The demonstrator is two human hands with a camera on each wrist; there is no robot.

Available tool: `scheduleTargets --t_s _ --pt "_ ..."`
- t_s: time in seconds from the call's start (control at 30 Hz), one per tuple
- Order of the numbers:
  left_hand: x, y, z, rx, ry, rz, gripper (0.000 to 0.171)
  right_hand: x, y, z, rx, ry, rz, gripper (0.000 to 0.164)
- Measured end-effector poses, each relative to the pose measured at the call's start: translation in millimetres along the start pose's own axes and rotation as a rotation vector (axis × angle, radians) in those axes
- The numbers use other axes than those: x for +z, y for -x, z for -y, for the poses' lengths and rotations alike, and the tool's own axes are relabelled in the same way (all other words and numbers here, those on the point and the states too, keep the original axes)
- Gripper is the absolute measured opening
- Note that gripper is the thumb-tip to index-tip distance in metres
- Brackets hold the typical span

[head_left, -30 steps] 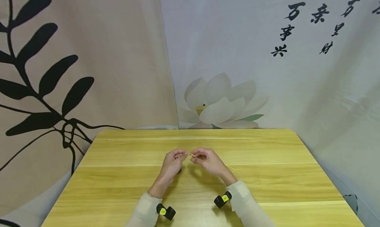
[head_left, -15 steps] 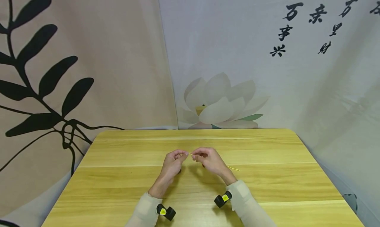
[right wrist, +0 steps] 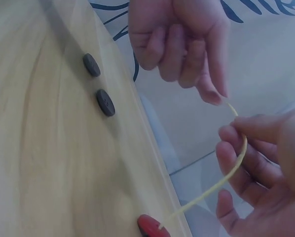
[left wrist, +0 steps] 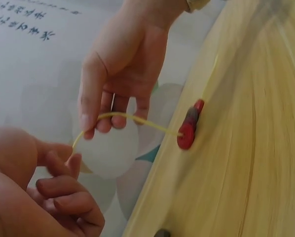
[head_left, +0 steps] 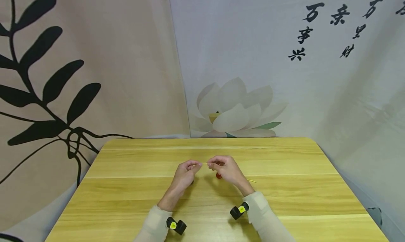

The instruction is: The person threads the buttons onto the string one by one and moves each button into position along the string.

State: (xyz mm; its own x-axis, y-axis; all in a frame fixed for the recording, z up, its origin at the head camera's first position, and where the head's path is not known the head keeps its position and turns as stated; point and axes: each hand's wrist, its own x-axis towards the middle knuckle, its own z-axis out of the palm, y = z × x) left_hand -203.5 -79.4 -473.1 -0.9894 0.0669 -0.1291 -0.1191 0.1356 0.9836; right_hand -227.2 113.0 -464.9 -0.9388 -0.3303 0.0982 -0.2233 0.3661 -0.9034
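Note:
A thin yellow string [left wrist: 150, 122] runs between the two hands and down to a small stack of buttons. My left hand [head_left: 186, 171] pinches the string's end between thumb and index finger. A short way along it, the right hand [head_left: 228, 169] pinches the string too, its other fingers loosely bent. Strung on it, a red button [left wrist: 186, 136], a dark grey button [left wrist: 192, 116] and another red one [left wrist: 199, 104] sit at the table. From above, red shows just under my right hand, and the string's tail [head_left: 252, 181] emerges beyond the wrist.
Two loose dark buttons, one [right wrist: 92, 64] beyond the other [right wrist: 106, 102], lie on the wooden table [head_left: 126, 196]; the left hand mostly hides them from above. A printed cloth backdrop [head_left: 142, 59] hangs behind the far edge.
My right hand has shifted slightly right and up, widening the gap between the hands. The string there now looks straighter, and red buttons have come into sight beneath the right hand. The left hand barely moved.

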Motion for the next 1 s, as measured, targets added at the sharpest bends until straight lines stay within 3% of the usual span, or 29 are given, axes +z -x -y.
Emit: scheduleTargets --t_s 0.23,0.6,0.8,1.0 --pt "-14.6 -0.6 2.3 -0.01 -0.096 0.023 0.03 -11 7 24 -0.012 -0.019 0.027 0.015" --pt "-55.6 -1.0 13.2 0.03 -0.26 0.027 0.015 -9 -9 -29 0.023 -0.014 -0.002 0.016" --pt "-65.6 -3.4 21.6 0.032 -0.313 0.099 0.012 -11 -10 -37 0.043 -0.015 0.0 0.017" --pt "-68.9 -7.6 26.6 0.069 -0.352 0.192 0.018 -11 -11 -45 0.123 -0.08 0.024 0.02"
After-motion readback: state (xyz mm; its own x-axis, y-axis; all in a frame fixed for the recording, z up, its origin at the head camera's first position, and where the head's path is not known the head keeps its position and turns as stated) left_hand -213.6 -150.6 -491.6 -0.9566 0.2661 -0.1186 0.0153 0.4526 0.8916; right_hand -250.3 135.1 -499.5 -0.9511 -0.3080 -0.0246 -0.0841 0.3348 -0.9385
